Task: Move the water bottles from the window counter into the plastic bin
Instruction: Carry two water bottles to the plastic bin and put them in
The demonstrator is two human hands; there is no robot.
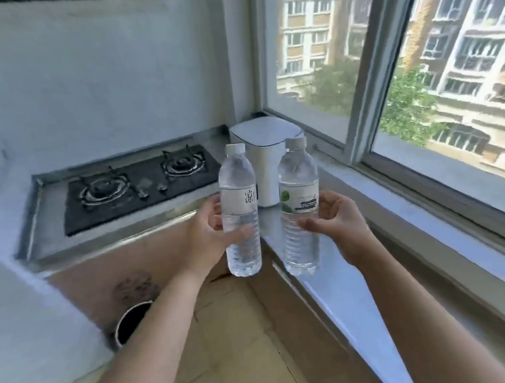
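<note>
Two clear water bottles with white caps are upright in front of me. My left hand (207, 232) grips the left bottle (237, 189), which has a white label, and holds it in the air off the counter's edge. My right hand (337, 223) is wrapped around the right bottle (298, 183), which has a green and white label. Its base is at the front edge of the window counter (354, 200); I cannot tell whether it rests there or is lifted. No plastic bin is in view.
A white boxy appliance (267, 146) stands in the counter's corner behind the bottles. A black two-burner gas hob (133, 187) lies to the left. The window (417, 61) runs along the right. A dark round container (131, 323) sits on the tiled floor below.
</note>
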